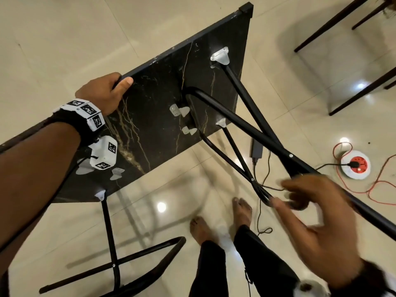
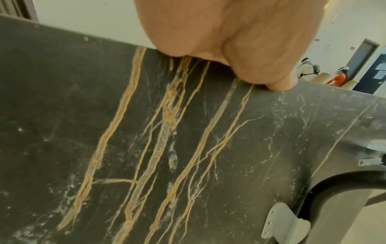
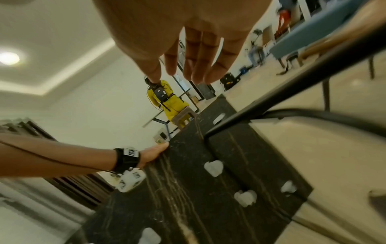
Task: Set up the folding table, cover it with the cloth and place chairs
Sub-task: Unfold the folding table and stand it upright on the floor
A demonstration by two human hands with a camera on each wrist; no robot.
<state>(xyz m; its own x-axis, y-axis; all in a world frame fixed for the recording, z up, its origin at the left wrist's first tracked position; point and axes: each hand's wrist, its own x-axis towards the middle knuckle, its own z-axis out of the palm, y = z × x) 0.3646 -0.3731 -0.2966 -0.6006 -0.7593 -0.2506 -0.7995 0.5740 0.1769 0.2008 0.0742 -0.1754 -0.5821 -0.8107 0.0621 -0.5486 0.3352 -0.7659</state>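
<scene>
The folding table (image 1: 162, 103) is tipped on edge, its black marbled underside (image 2: 188, 148) facing me. My left hand (image 1: 116, 82) grips its upper edge, thumb on the underside and fingers hidden behind; the left wrist view shows that grip (image 2: 240, 54). The crossed black tube legs (image 1: 257, 133) stick out toward me. My right hand (image 1: 295, 196), blurred, hovers at the near end of those legs. In the right wrist view its fingers (image 3: 198, 62) are straight and hold nothing, beside a leg tube (image 3: 292, 92). No cloth is in view.
A second leg pair (image 1: 111, 243) reaches the tiled floor at lower left. My bare feet (image 1: 242, 211) stand under the table. A power reel (image 1: 355, 165), red cable (image 1: 375, 189) and black adapter (image 1: 256, 148) lie right. Dark chair legs (image 1: 334, 20) stand top right. A person in yellow (image 3: 167, 99) stands far off.
</scene>
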